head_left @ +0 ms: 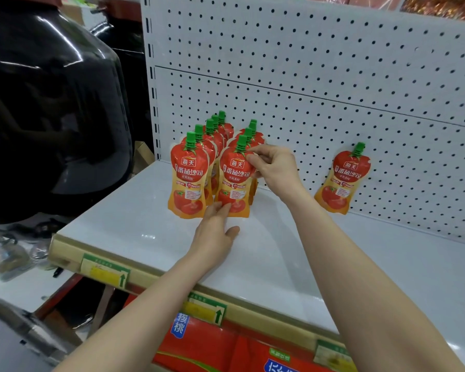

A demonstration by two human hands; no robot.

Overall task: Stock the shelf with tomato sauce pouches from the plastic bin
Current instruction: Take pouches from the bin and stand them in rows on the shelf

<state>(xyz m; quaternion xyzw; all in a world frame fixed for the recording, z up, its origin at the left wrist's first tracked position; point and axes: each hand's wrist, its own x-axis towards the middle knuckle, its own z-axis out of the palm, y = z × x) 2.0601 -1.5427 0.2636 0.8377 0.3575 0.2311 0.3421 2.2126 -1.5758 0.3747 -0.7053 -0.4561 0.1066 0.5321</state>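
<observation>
Two rows of red and orange tomato sauce pouches with green caps stand on the white shelf [151, 210]. The left row's front pouch [188, 178] stands free. The front pouch of the right row [234, 178] is upright between my hands. My right hand [273, 167] pinches its upper right edge near the cap. My left hand [215, 232] touches its bottom edge with the fingertips, fingers spread over the shelf. A single pouch [342, 178] leans against the pegboard further right. The plastic bin is out of view.
A white pegboard back panel [320, 76] rises behind the shelf. A large black glossy object [51, 103] stands to the left. Price tags [105, 272] line the shelf's front edge, with red packages [226, 345] on the shelf below.
</observation>
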